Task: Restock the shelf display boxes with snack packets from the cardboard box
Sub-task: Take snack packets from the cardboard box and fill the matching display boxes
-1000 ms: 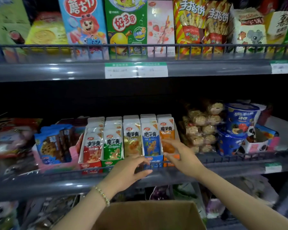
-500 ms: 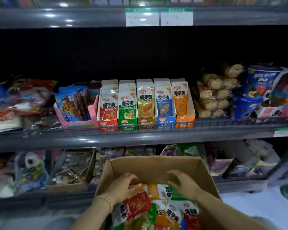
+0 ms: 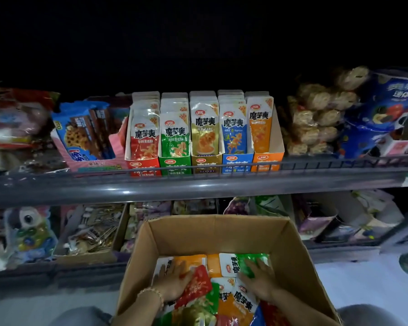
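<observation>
**Two hands down on the snack packets (image 3: 242, 302) in the cardboard box (image 3: 222, 234)**

Nearest, on the left wrist, a bead bracelet (image 3: 151, 293). Left hand (image 3: 172, 282) palm down, fingers straight and slightly spread, closed on nothing that shows. Under its fingertips an orange packet (image 3: 190, 261); against its thumb side a red packet (image 3: 194, 287), tilted over the heap. Cannot tell whether the thumb is tucked beneath that red one.

Right hand (image 3: 260, 280) likewise flat, fingers straight and fanned, resting on a green packet (image 3: 251, 263) with its white end toward the left fingers. Between the two sets of fingers and back toward the wrists, more packets in orange, green, gold and red, loosely piled. Just ahead of the fingertips, the bare brown far wall of the box.

Beyond that wall, off to the left fingers' side, a shallow brown tray (image 3: 87, 257) of small wrapped goods on the lower shelf.

Higher, past the grey shelf rail (image 3: 198, 187) and straight ahead of both sets of fingers, five display boxes (image 3: 206, 159) side by side and touching: red, green, gold, blue, orange. In each, upright packets facing forward.

Further toward the left fingers' side, blue cookie packs (image 3: 80, 137) in a pink box. Toward the right fingers' side, bags of round biscuits (image 3: 316, 118), then blue tubs (image 3: 386, 107), blurred.
</observation>
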Demonstrator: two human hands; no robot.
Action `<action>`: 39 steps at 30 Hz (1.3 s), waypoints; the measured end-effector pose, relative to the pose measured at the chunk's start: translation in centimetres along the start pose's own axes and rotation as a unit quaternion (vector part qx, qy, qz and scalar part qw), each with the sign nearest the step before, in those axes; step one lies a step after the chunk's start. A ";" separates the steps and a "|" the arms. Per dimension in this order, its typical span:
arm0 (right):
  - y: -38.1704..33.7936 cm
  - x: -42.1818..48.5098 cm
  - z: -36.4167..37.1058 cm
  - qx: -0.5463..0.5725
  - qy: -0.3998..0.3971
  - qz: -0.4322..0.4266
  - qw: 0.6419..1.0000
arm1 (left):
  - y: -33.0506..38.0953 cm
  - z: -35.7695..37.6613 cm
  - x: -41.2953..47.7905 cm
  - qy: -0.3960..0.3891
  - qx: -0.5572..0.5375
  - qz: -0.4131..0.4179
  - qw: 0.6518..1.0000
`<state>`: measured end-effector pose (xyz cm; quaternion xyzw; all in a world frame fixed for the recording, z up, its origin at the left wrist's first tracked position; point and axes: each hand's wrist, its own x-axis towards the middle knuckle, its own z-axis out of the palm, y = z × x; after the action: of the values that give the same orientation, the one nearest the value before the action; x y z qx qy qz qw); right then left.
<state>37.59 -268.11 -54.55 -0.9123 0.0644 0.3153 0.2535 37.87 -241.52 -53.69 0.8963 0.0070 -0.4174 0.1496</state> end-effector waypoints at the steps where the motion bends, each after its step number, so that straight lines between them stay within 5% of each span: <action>1: -0.4 0.0 0.0 0.014 -0.012 -0.017 1.000 | 0.3 0.1 0.1 -0.011 -0.010 -0.007 1.000; 7: -3.3 0.6 0.9 0.088 -0.022 -0.123 0.988 | 2.4 0.1 -0.7 -0.024 -0.032 0.034 0.999; 10: -4.2 1.7 1.5 0.064 0.002 -0.149 0.987 | 2.1 -0.3 -0.2 0.032 -0.094 0.058 0.993; 13: -5.0 2.4 2.1 0.081 -0.003 -0.160 0.984 | 1.2 -0.2 0.9 0.119 -0.195 0.028 0.973; 20: -5.5 1.7 2.6 0.236 -0.081 -0.142 0.958 | 1.9 -1.4 1.6 0.155 -0.442 0.008 0.884; 24: -6.0 1.3 1.5 0.264 -0.086 -0.154 0.948 | 2.0 -1.4 1.1 0.115 -0.390 0.084 0.910; 31: -7.6 -2.5 -3.6 0.284 -0.123 -0.188 0.932 | 4.0 -5.2 -3.9 0.113 -0.473 0.210 0.848; 35: -9.1 -5.4 -6.5 0.301 -0.095 -0.237 0.919 | 5.6 -7.5 -8.1 0.209 -0.503 0.223 0.809; 39: -11.7 -8.0 -9.3 0.387 0.038 -0.292 0.874 | 7.5 -8.4 -12.1 0.349 -0.383 0.284 0.807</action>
<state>39.51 -262.99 -38.50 -0.7296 -0.0784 0.1414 0.6645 37.29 -245.06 -37.51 0.8137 -0.0367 0.0208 0.5797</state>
